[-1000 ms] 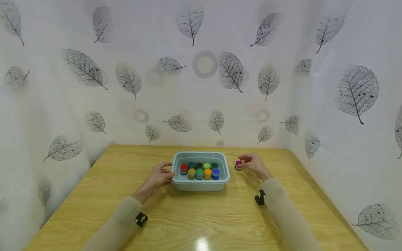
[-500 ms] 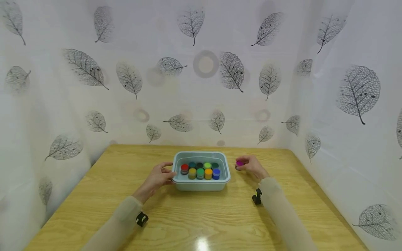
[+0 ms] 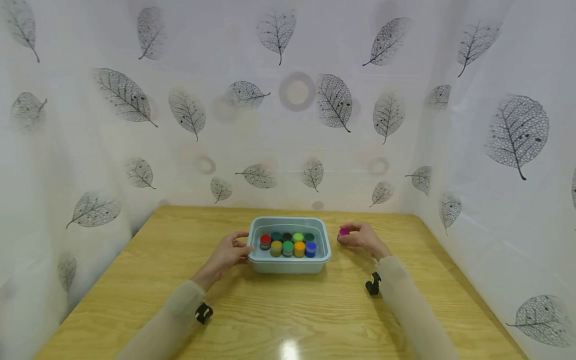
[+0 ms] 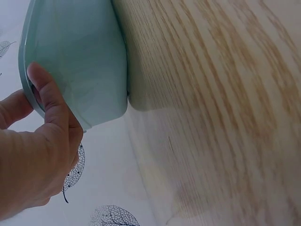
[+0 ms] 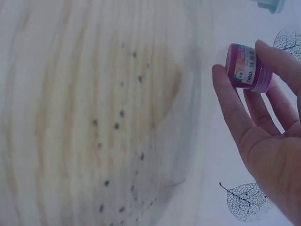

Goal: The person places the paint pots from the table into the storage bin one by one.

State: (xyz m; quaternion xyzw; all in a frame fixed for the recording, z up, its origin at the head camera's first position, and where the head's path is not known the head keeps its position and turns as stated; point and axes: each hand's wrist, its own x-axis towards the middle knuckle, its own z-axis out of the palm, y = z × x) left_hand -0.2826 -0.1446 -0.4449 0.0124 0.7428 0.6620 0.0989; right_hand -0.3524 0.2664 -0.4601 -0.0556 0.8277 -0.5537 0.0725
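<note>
A pale blue-green plastic tub stands on the table with several small paint jars in it. My left hand grips its left rim, the thumb on one side and fingers on the other; the left wrist view shows the tub's outer wall. To the right of the tub, my right hand holds a small paint jar with a magenta lid between thumb and fingers. In the right wrist view this paint jar lies tilted, its printed label showing. Whether it touches the table is unclear.
Inside the tub, a red jar sits at the left, an orange jar and a blue jar at the front right. The wooden table ends at a leaf-print curtain behind and on both sides.
My right hand's fingers have come together around the magenta-lidded paint jar, which had stood partly uncovered beside them. My left hand stays on the tub's rim.
</note>
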